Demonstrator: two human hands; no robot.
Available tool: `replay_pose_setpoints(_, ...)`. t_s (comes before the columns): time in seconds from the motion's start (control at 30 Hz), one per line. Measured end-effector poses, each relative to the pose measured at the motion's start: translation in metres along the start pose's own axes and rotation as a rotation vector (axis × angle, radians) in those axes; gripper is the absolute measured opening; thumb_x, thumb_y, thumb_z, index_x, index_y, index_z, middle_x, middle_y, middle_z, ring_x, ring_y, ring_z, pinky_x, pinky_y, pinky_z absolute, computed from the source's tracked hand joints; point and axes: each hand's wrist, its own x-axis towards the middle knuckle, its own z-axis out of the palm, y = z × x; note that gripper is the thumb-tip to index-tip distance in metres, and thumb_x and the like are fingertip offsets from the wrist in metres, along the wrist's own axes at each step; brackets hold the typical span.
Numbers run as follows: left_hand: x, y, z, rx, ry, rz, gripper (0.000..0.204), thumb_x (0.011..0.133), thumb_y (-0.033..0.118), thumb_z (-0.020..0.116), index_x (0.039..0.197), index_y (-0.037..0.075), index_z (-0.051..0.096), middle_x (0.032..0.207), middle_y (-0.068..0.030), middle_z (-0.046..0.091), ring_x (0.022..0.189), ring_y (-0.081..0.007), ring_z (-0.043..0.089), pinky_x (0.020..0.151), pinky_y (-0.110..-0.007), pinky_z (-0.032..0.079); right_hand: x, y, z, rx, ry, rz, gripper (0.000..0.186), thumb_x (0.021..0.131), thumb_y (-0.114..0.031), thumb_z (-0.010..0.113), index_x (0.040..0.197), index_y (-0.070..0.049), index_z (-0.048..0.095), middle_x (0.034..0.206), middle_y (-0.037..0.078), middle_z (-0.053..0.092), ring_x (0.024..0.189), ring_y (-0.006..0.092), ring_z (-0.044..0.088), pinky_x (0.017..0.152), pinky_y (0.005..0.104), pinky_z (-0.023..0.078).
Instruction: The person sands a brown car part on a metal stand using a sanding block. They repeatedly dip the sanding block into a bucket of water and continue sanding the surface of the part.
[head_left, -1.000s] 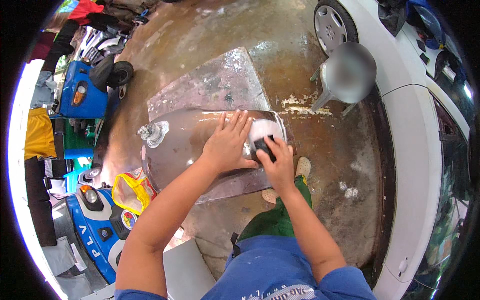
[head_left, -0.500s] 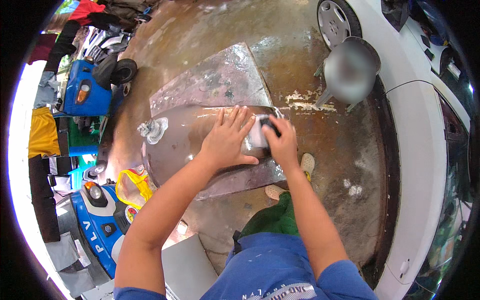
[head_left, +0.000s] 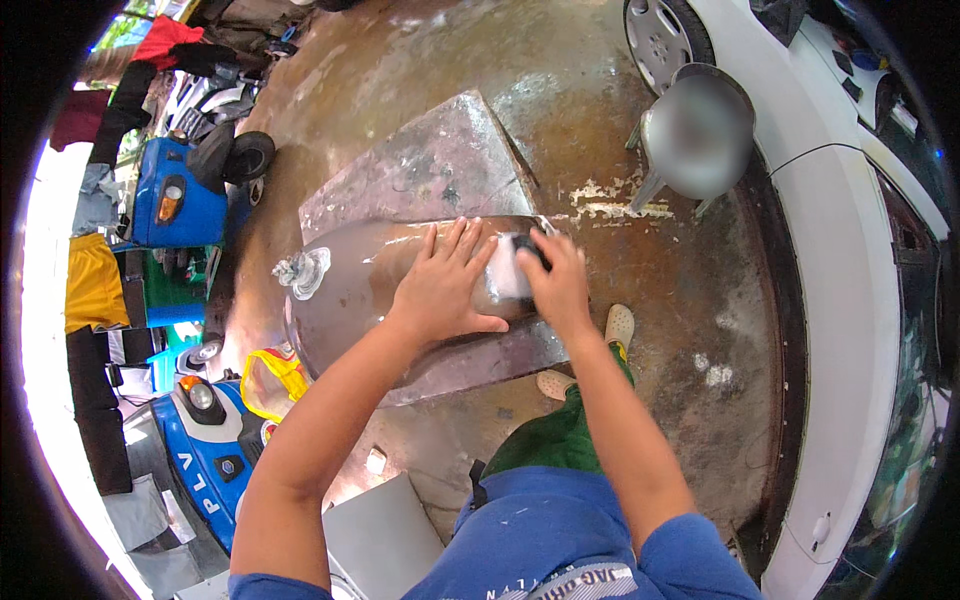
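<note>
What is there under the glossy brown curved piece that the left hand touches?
A stained greyish-pink board shows beyond the upper and lower edges of the glossy brown curved piece. What lies directly beneath cannot be seen: the piece covers it.

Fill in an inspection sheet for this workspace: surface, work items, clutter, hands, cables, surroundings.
Surface: worn, pinkish board lying on a stained concrete floor.
Work items: rounded brown piece on the board, glossy in places, with a crumpled silvery fitting at its left end and a white patch toward its right; dark pad at that patch, partly hidden.
Clutter: yellow-edged bag beside the left forearm.
Hands: left hand flat on the brown piece, fingers spread; right hand gripping the pad, slightly blurred.
Cables: nothing seen near the hands.
Surroundings: white car and grey stool right; blue vehicles and yellow shorts left.
</note>
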Motion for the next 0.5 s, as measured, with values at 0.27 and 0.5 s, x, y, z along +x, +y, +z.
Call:
replay_pose_setpoints(0.27,0.006,0.003,-0.003,0.023,0.034,0.019,0.137,0.070,0.083,0.075,0.163,-0.007,0.030,0.167,-0.0234,0.041,0.158,-0.0393,0.034,0.129,-0.060,0.023,0.024,-0.013,0.005,-0.003,0.011,-0.116,0.041,0.094,-0.027,0.075,0.127,-0.002,0.074,0.129,0.024,0.065,0.123,0.0445,0.058,0.111,0.0525,0.044)
replay_pose_setpoints(0.5,-0.002,0.003,-0.004,0.008,0.039,-0.006,0.139,0.069,0.083,0.076,0.164,-0.008,0.029,0.167,-0.0224,0.041,0.158,-0.0382,0.035,0.129,-0.060,0.025,-0.041,-0.028,-0.009,0.008,-0.054,-0.176,0.043,0.091,-0.028,0.079,0.126,-0.005,0.075,0.131,0.022,0.064,0.126,0.0425,0.058,0.110,0.0523,0.046)
